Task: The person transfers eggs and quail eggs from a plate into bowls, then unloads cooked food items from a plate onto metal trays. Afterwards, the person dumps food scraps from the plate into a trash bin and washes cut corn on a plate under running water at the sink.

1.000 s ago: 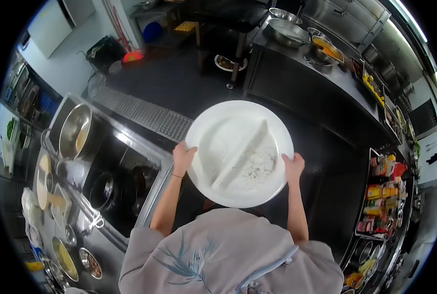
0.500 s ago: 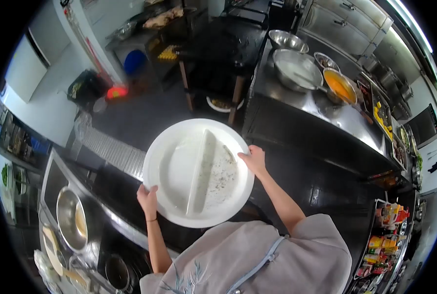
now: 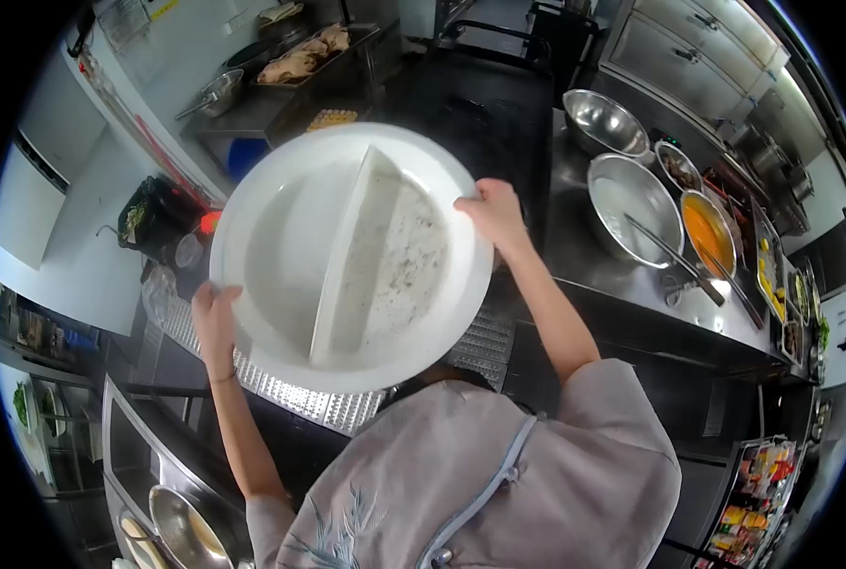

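Observation:
A large round white dish (image 3: 285, 256) with a raised divider across its middle is held up in front of my body. Dark specks cover the floor of its right compartment; the left compartment looks plain white. My left hand (image 3: 216, 327) grips the rim at the lower left, thumb over the edge. On the upper right, my right hand (image 3: 494, 216) holds the rim with its fingers curled around it. The dish's underside is hidden.
Metal bowls (image 3: 636, 211), one with orange liquid (image 3: 709, 234), stand on the steel counter at right. A black table (image 3: 470, 104) is ahead. A metal pan (image 3: 188, 526) sits lower left. Meat (image 3: 304, 57) lies on a tray at the back left.
Both hands have raised the dish and brought it closer to the camera, slightly to the left. The view has shifted, and the counter bowls appear farther right and lower.

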`<state>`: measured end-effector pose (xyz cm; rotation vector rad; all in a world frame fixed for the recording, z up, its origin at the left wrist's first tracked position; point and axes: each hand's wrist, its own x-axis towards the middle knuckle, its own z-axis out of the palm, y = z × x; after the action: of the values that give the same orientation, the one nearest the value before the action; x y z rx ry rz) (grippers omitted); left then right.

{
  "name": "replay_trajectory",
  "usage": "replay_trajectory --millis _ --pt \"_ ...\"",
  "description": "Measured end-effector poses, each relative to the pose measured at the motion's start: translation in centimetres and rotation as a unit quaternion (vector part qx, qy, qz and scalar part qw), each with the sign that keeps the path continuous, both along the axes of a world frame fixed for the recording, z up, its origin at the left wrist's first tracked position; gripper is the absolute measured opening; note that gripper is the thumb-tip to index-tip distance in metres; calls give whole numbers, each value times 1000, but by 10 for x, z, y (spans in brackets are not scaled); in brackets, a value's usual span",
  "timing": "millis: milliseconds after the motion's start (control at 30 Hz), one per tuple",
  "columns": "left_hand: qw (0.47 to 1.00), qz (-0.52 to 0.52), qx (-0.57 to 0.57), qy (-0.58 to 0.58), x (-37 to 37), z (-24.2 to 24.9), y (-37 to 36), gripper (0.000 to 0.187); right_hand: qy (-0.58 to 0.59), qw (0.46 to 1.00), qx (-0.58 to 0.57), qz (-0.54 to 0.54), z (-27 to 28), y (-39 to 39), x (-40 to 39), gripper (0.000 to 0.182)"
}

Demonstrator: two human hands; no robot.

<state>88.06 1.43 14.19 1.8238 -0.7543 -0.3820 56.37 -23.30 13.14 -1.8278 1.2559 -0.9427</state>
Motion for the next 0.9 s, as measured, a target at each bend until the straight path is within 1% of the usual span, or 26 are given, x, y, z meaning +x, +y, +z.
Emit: replay_trajectory --millis 100,167,200,233,300,333,367,433,467,500,533,567,600,633,667,700,733,800,833,867,900 --pt "999 -27 -15 -25 31 7 -70 19 -10 999 23 -38 7 -44 23 27" --pt "994 -69 -52 -65 44 12 -114 20 -11 998 26 -61 -2 -74 31 27" --pt "992 -99 -64 -38 66 -3 -140 20 -3 997 23 -77 -6 -88 34 27" --pt "991 -108 -64 -36 83 -17 -164 20 -2 996 22 -87 -13 -103 37 27" --pt "983 -164 -79 -8 98 -23 -217 20 31 991 23 -128 -27 -128 39 27" --pt "983 -177 -48 -32 109 -28 -244 23 22 988 35 -147 -35 -138 40 28" --pt "978 -202 -44 -32 118 -33 -274 23 20 984 40 -172 -43 -150 42 28" --pt "968 -241 -7 -69 137 -45 -327 26 29 974 78 -212 -57 -159 45 31" --pt "960 -276 7 -49 155 -55 -349 28 65 966 88 -232 -62 -154 53 35" --pt "950 -309 10 -42 165 -70 -375 28 68 957 95 -265 -69 -153 58 35" --pt "940 -333 1 -78 176 -81 -404 29 62 952 117 -277 -73 -152 65 37" --pt "927 -358 -15 -114 182 -86 -436 29 52 946 136 -291 -72 -154 71 39" --pt "917 -393 1 -69 182 -87 -457 30 87 930 159 -319 -70 -152 79 42" --pt "902 -427 1 -72 183 -84 -480 30 83 913 213 -338 -65 -150 86 44" --pt "887 -450 -5 -103 186 -89 -502 30 82 905 226 -351 -64 -145 96 46" --pt "872 -472 -16 -133 183 -91 -528 30 80 897 236 -364 -62 -146 102 47" --pt "857 -494 0 -146 177 -95 -550 30 71 883 240 -396 -66 -147 104 47" --pt "824 -549 -3 -139 172 -103 -588 30 112 858 271 -422 -73 -148 114 48" --pt "809 -572 -7 -132 168 -102 -606 30 137 841 269 -449 -70 -148 124 51" --pt "796 -594 -20 -119 157 -95 -617 29 145 833 255 -470 -78 -148 120 48" --pt "781 -614 -21 -113 152 -106 -628 29 163 822 249 -485 -88 -146 126 45"
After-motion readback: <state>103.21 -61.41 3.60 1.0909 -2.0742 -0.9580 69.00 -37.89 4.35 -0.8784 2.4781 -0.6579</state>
